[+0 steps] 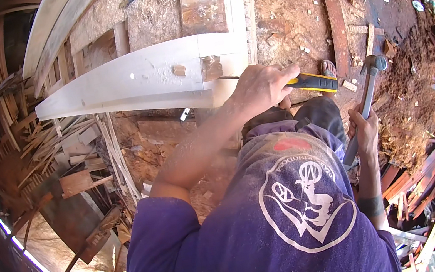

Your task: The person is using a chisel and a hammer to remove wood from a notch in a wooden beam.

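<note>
My left hand [260, 88] is closed around a chisel [317, 82] with a yellow and black handle, which sticks out to the right of my fist. A short stretch of its thin blade shows left of the fist, at the end of a long pale timber [125, 82]. A rough rectangular recess [212, 68] is cut near that end, with a smaller rough notch [179, 71] further left. Whether the blade tip touches the wood, I cannot tell. My right hand [363, 124] grips a hammer [370, 88] by its grey shaft, its metal head up and apart from the chisel.
Beneath the timber are more boards [201, 3]. Scrap strips [62, 151] lie heaped at left, and offcuts [422, 190] at lower right. A reddish plank [335, 22] and a small wooden cross-piece [368, 34] lie on the chip-strewn ground, near a sandalled foot [328, 69].
</note>
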Available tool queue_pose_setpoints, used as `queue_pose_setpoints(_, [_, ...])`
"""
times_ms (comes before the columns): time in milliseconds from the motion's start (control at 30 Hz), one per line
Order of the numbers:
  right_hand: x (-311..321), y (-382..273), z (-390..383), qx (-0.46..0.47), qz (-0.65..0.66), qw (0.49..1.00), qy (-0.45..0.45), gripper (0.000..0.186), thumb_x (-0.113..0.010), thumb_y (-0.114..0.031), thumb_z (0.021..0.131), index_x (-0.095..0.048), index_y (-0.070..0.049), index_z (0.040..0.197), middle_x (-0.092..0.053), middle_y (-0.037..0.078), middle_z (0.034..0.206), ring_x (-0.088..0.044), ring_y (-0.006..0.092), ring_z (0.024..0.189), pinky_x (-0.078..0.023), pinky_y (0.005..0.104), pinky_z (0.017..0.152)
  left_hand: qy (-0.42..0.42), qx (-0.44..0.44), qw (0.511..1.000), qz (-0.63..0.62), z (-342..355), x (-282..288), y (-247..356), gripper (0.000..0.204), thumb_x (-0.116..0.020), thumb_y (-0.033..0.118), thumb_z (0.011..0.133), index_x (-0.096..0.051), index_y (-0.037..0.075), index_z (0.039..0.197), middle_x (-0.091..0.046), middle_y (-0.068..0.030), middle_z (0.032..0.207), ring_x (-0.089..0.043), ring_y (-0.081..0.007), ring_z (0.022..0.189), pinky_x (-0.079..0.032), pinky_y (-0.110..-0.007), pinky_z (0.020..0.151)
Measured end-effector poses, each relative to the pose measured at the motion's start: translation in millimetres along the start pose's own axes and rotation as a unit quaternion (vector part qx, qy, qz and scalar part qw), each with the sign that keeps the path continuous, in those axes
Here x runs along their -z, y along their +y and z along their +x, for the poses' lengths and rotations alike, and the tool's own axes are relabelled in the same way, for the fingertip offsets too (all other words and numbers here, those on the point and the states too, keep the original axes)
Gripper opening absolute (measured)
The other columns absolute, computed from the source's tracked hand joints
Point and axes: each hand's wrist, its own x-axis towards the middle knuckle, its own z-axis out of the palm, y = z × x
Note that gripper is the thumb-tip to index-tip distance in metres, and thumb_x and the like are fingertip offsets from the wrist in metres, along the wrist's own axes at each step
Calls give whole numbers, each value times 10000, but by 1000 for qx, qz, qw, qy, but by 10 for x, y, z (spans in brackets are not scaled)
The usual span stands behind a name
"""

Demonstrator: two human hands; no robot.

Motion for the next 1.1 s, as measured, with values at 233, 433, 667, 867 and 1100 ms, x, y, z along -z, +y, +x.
queue_pose_setpoints(233, [-27, -26, -27, -1, 5, 1000, 13, 187, -679, -139, 894, -526, -57, 824, -501, 0, 579, -466, 95, 419, -376, 257, 401, -7, 14, 1000, -1, -1, -6, -33, 423, -769, 243, 824, -600, 133, 1196, -671, -85, 675, -697, -264, 629, -551, -394, 559])
queue_pose_setpoints(433, [-31, -10, -25, 4, 20, 1000, 15, 195, -685, -145, 895, -526, -55, 825, -500, -1, 583, -464, 95, 417, -375, 256, 399, -42, 51, 998, -9, 13, 67, 24, 368, -742, 197, 830, -625, 108, 1167, -721, -101, 859, -710, -308, 722, -557, -402, 617])
queue_pose_setpoints(667, [-38, -20, -23, 3, 19, 1000, 22, 207, -691, -153, 895, -523, -54, 826, -502, -6, 587, -467, 88, 428, -378, 255, 406, -18, 44, 999, -17, 10, 36, -1, 371, -743, 179, 822, -623, 106, 1166, -729, -90, 891, -713, -301, 733, -562, -396, 624])
queue_pose_setpoints(867, [11, -110, -146, 69, 11, 994, 86, 127, -647, -123, 895, -551, -81, 823, -489, -12, 564, -449, 79, 420, -407, 238, 404, 24, 21, 999, -8, -14, 14, -18, 387, -764, 235, 840, -575, 134, 1163, -696, -67, 747, -709, -259, 670, -553, -388, 561])
queue_pose_setpoints(1100, [-103, 65, -323, 253, 98, 960, 64, 52, -591, -102, 897, -567, -61, 919, -493, 5, 642, -481, 75, 514, -408, 247, 452, 47, 5, 999, -14, -11, 99, 13, 358, -771, 218, 826, -557, 118, 1095, -677, -60, 758, -703, -258, 671, -552, -384, 556])
